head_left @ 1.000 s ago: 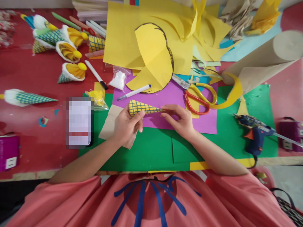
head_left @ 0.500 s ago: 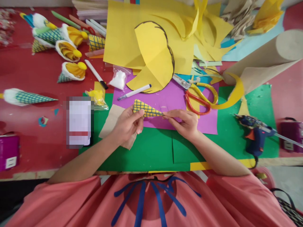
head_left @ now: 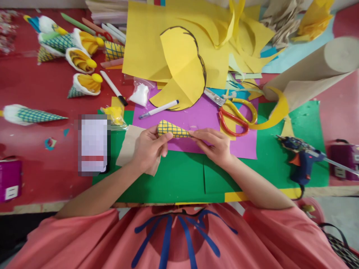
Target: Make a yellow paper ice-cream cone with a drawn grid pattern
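A small yellow paper cone with a dark grid pattern lies sideways between my hands, above the purple sheet. My left hand grips its wide end with thumb and fingers closed round it. My right hand pinches the pointed tip between thumb and forefinger. Below both hands lies a green sheet, and a beige paper piece sits under my left wrist.
Red-and-yellow scissors and a white marker lie just beyond my hands. A blue glue gun rests at the right. Yellow paper sheets, a beige roll, finished cones and a blurred-out card surround the work area.
The cone has shifted slightly and turned a little in my fingers; both hands stay closed on it in nearly the same spot.
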`<state>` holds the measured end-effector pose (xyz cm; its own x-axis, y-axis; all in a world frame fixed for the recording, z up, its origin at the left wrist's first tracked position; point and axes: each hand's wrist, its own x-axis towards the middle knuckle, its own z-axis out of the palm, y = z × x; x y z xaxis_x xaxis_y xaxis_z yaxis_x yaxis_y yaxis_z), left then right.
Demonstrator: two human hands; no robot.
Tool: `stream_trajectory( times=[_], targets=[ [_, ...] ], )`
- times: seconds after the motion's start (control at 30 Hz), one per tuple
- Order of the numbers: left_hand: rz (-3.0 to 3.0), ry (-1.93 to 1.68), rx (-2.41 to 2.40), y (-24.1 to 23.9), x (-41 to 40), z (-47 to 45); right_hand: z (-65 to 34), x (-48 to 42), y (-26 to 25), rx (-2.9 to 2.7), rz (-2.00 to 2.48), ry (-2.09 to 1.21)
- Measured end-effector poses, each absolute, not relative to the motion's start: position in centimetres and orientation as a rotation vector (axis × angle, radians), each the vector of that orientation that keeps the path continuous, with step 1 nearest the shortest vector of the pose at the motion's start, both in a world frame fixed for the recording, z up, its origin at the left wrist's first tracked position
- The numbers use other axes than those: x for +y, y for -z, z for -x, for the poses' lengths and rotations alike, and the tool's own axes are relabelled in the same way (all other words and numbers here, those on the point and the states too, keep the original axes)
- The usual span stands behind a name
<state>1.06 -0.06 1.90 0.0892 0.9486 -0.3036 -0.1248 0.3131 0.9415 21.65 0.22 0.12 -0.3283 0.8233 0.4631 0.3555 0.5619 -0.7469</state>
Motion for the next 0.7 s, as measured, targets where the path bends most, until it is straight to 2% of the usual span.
stream_trajectory(
  times=[0.7],
  targets=[
    [-0.942, -1.120, 1.182, -1.43, 0.02, -0.32, -21.82, 0.30, -0.46, -1.857, 1.002, -0.627]
  ],
)
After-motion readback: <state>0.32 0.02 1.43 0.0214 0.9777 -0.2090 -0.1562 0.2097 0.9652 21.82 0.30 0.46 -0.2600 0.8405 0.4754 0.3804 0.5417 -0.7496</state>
